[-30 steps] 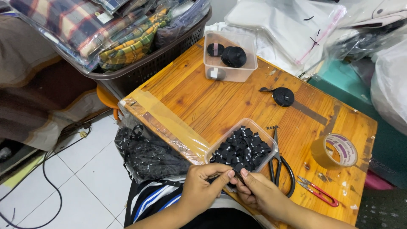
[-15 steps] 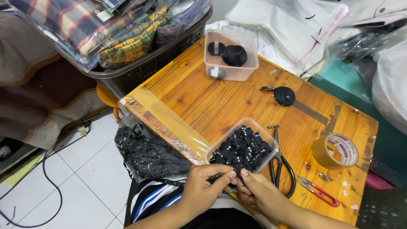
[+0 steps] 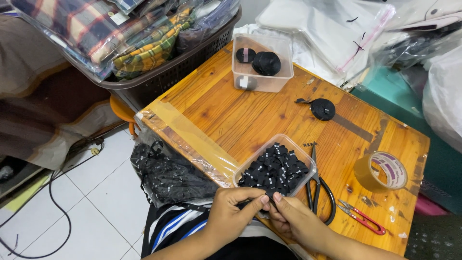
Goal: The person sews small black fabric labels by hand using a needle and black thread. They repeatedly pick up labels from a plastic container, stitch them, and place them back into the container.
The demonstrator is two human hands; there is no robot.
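Observation:
My left hand and my right hand meet at the near edge of the wooden table. Together they pinch a small black folded piece between thumbs and fingertips. Just beyond my fingers sits a clear plastic tray heaped with several small black pieces with white marks. A clear bag of black strips hangs off the table's left edge beside my left wrist.
Black scissors and red thread snips lie right of the tray. A roll of brown tape, a black ribbon roll and a clear box with black rolls stand farther back. A basket of plaid cloth is at left.
Both hands stay at the table's near edge, pinching the small black piece. The fingers have shifted only slightly.

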